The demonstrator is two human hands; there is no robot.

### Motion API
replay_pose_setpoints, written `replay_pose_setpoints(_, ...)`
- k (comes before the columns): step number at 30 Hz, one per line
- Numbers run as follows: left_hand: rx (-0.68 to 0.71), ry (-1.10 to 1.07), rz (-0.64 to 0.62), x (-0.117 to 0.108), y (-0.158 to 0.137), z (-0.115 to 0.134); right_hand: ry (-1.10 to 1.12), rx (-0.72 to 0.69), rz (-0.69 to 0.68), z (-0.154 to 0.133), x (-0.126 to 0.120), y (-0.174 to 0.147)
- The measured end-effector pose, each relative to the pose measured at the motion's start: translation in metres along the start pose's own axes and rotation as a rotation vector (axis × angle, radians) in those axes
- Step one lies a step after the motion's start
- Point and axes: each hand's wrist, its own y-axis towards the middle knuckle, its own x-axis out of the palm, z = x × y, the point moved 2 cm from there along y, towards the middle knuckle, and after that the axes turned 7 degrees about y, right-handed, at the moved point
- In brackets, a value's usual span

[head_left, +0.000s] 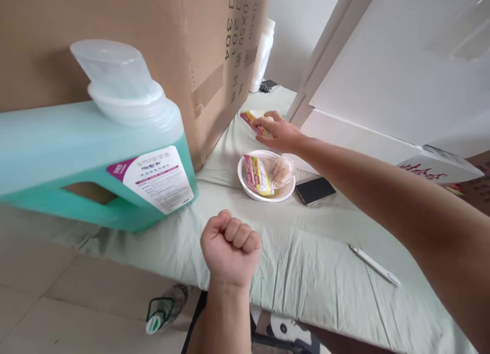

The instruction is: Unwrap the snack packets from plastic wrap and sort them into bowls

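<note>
My left hand (231, 249) is a closed fist above the front edge of the cloth-covered surface, with nothing showing in it. My right hand (279, 132) reaches over the far side of the bowl, its fingers apart at the right end of a red, yellow and white snack packet (248, 116) lying on the cloth. Whether the fingertips grip the packet is hard to see. Below that hand stands a white bowl (245, 188). Inside it are a similar snack packet (258, 175) and a clear-wrapped brownish food item (282, 171).
A large jug of green liquid (153, 139) and a cardboard box (214, 63) crowd the left. A dark phone (316, 190) lies beside the bowl, a white box cutter (375, 264) at right. A white bottle (262, 57) stands behind; another bottle (168, 308) is on the floor.
</note>
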Motion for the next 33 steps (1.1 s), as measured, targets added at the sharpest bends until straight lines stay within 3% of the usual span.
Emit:
replay_pose_setpoints(3,0.06,0.099,0.056,0.002,-0.007,0.003,-0.028,-0.089,0.174,-0.02,-0.005,-0.072)
replay_pose_setpoints(6,0.122,0.238,0.118,0.005,-0.003,-0.004,-0.08,-0.068,0.214,-0.027,0.015,-0.125)
replay_pose_setpoints(10,0.112,0.487,0.16,0.008,0.012,-0.022,-0.082,-0.026,0.203,-0.032,0.044,-0.147)
replay_pose_setpoints(14,0.091,0.663,0.199,0.007,0.024,-0.04,0.036,-0.069,0.31,-0.026,0.041,-0.179)
replay_pose_setpoints(16,0.039,0.725,0.172,0.007,0.026,-0.052,0.191,-0.096,0.344,-0.008,0.042,-0.217)
replay_pose_setpoints(18,-0.052,0.803,0.091,0.006,0.024,-0.071,0.376,-0.03,0.448,0.021,0.05,-0.264)
replay_pose_setpoints(23,-0.282,0.998,-0.085,0.001,0.018,-0.145,0.555,0.504,0.745,0.094,0.083,-0.364)
replay_pose_setpoints(26,-0.369,1.124,-0.129,-0.006,0.016,-0.192,0.715,0.622,0.766,0.12,0.09,-0.387)
replay_pose_setpoints(33,-0.405,1.45,-0.221,-0.005,0.006,-0.261,1.118,0.612,0.826,0.175,0.083,-0.405)
